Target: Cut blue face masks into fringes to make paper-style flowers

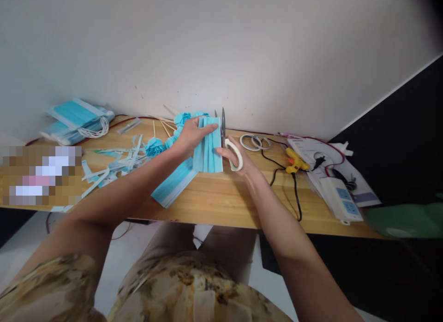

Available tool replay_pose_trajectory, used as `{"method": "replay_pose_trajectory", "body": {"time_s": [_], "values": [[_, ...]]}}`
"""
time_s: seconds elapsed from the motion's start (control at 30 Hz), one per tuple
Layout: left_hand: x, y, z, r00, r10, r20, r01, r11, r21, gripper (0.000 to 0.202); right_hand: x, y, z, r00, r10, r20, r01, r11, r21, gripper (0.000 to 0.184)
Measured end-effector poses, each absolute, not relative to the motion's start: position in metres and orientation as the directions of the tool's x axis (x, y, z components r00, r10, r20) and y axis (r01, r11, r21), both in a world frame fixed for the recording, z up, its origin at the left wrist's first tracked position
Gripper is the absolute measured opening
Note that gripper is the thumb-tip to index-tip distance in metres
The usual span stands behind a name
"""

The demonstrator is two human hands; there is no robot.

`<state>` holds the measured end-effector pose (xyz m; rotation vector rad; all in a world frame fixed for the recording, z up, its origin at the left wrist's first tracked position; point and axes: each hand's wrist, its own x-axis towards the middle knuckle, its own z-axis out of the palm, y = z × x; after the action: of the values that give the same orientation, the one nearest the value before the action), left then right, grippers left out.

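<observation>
My left hand (194, 135) grips a pleated blue face mask (207, 151) by its upper part, thumb across the front. In my right hand (240, 158) is a pair of scissors (233, 155) with white handles. Their dark blades point away from me, parted, beside the mask's right edge; whether they touch it I cannot tell. Below the held mask, another flat blue mask piece (173, 183) lies on the wooden table (221, 202). Behind my left hand are blue flowers (154, 147) made of mask-like material, with thin wooden sticks (167, 127) near them.
Cut strips (110, 169) litter the left side, in front of a stack of masks (74, 119). Tape rolls (251, 142), a yellow glue gun (296, 160) with a black cord, papers (363, 186) and a white power strip (342, 199) are at right. A wall (221, 50) rises behind.
</observation>
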<state>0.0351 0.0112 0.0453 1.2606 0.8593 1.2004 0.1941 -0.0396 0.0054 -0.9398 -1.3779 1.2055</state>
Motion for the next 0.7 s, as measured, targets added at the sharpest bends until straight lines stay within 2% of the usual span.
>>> {"method": "replay_pose_trajectory", "body": {"time_s": [0.1, 0.2, 0.33, 0.43, 0.57, 0.7], "values": [[0.037, 0.006, 0.036, 0.215, 0.958, 0.191, -0.172, -0.155, 0.973, 0.027, 0.195, -0.039, 0.002, -0.201, 0.948, 0.246, -0.103, 0.229, -0.968, 0.038], [0.029, 0.0, 0.033, 0.343, 0.905, 0.25, -0.138, -0.215, 0.967, 0.037, 0.207, -0.034, -0.001, -0.225, 0.943, 0.245, -0.158, 0.213, -0.964, 0.035], [0.009, 0.0, 0.032, 0.47, 0.844, 0.259, -0.015, -0.286, 0.958, 0.052, 0.233, -0.031, 0.003, -0.12, 0.968, 0.223, -0.308, 0.177, -0.935, 0.039], [0.004, 0.005, 0.025, 0.53, 0.813, 0.241, 0.139, -0.363, 0.921, 0.048, 0.249, -0.032, 0.009, -0.039, 0.964, 0.264, -0.416, 0.224, -0.881, 0.038], [0.02, 0.013, 0.009, 0.633, 0.742, 0.219, 0.394, -0.552, 0.735, 0.049, 0.258, -0.033, 0.009, -0.003, 0.965, 0.261, -0.458, 0.23, -0.859, 0.036], [0.055, 0.022, -0.004, 0.708, 0.665, 0.238, 0.561, -0.734, 0.384, 0.058, 0.259, -0.033, 0.005, 0.053, 0.975, 0.216, -0.374, 0.22, -0.901, 0.035]]}}
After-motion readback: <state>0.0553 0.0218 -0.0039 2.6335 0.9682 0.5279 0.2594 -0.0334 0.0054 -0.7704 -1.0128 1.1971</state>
